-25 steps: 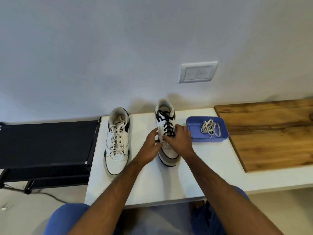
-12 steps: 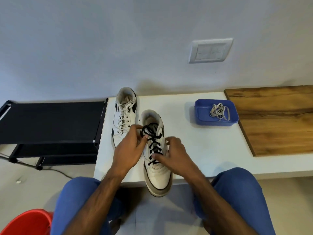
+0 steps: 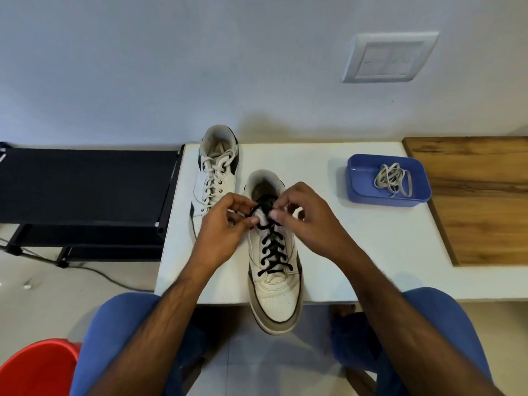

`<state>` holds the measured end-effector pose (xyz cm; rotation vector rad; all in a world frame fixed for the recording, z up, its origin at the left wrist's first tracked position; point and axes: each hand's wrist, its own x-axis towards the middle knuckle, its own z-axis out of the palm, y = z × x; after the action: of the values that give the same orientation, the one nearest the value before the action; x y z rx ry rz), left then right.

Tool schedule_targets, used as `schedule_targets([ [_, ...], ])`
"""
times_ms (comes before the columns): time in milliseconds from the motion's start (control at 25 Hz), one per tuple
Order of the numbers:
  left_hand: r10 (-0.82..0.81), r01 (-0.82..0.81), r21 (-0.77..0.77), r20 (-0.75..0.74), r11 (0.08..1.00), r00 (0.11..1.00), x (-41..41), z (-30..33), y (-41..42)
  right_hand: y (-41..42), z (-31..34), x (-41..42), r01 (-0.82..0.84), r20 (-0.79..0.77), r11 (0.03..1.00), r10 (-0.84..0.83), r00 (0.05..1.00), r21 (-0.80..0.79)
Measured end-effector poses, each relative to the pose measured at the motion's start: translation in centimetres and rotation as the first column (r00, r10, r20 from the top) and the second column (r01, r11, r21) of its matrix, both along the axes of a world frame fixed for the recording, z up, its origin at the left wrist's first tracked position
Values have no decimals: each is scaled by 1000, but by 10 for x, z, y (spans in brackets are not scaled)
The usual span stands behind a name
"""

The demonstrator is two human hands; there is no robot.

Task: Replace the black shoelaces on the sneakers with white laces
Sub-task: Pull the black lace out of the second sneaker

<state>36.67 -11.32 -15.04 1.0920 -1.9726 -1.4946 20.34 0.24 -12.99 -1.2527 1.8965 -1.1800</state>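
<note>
We pinch the black lace (image 3: 270, 254) at the top of the nearer sneaker (image 3: 274, 281) with both hands: our left hand (image 3: 221, 234) has its grip narrowed on the lace to the left of the tongue, thumb against curled fingers, and our right hand (image 3: 310, 218) grips the lace in the same way just right of the tongue. This sneaker lies on the white surface (image 3: 357, 252), its toe jutting past the near edge toward our knees. Touching it on the left and farther back stands the other sneaker (image 3: 214, 178), threaded with a white lace. Well to the right of the black-laced sneaker a blue tray (image 3: 357, 181) holds a loose white lace (image 3: 394, 180), and beyond the tray lies a wooden board (image 3: 480, 201).
</note>
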Motion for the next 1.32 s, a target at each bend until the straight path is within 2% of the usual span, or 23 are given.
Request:
schedule_targets([
  [40,-1,1,-25,3,1000,1000,1,-1,-3,0,2,-2,17,252,999,-7,968,-38],
  [120,11,-10,-68,15,998,1000,4,1,-4,-1,12,-11,98,664,981,38,746,-167],
  [200,18,-17,-44,12,999,1000,3,8,0,3,25,-24,257,867,924,132,480,-283],
  [240,16,-15,-33,12,999,1000,2,11,4,7,28,-30,345,907,893,139,398,-288],
  [280,15,-14,-31,8,999,1000,1,12,6,12,29,-37,412,910,874,77,406,-258],
  [320,19,-19,-26,1,999,1000,0,13,7,16,26,-44,451,854,868,-66,516,-206],
  [360,26,-26,-3,-19,1000,999,1,12,6,20,20,-50,458,672,877,-253,696,-144],
  [400,29,-27,42,-50,999,998,1,12,5,24,13,-56,445,370,893,-392,842,-66],
  [440,28,-20,95,-85,995,996,3,13,5,27,6,-60,425,73,905,-426,902,19],
  [480,32,-16,133,-119,991,992,4,15,7,29,-2,-62,405,-108,907,-393,913,118],
  [520,45,-17,159,-174,987,984,4,19,8,30,-7,-62,369,-171,902,-336,926,224],
  [600,120,-41,218,-365,975,923,6,33,5,30,-15,-57,280,-185,878,-223,957,388],
  [680,282,-127,297,-565,946,775,11,48,-3,26,-21,-50,276,-308,901,-172,936,335],
  [760,411,-295,286,-625,912,663,21,53,-13,20,-21,-41,227,-421,967,-159,893,115],
  [800,419,-396,180,-607,900,675,26,51,-17,18,-17,-36,173,-401,985,-152,904,17],
  [880,372,-497,-188,-457,847,808,36,41,-23,13,-6,-23,44,-267,996,-64,962,-82],
  [960,328,-406,-489,-239,772,914,44,30,-26,12,0,-11,-77,-246,993,52,968,-90],
  [1040,243,-242,-540,-71,806,967,44,27,-21,10,-5,-3,-167,-332,985,143,933,-45],
  [1120,157,-51,-557,145,829,977,34,28,-10,8,-10,0,-188,-429,982,170,887,-1],
  [1160,147,41,-630,244,776,958,28,27,-5,6,-12,1,-172,-451,985,159,878,12],
  [1240,79,228,-747,350,624,933,18,22,1,5,-11,0,-125,-453,992,118,884,15],
  [1320,-63,384,-747,419,543,906,10,16,4,5,-11,1,-99,-448,995,93,889,9],
])
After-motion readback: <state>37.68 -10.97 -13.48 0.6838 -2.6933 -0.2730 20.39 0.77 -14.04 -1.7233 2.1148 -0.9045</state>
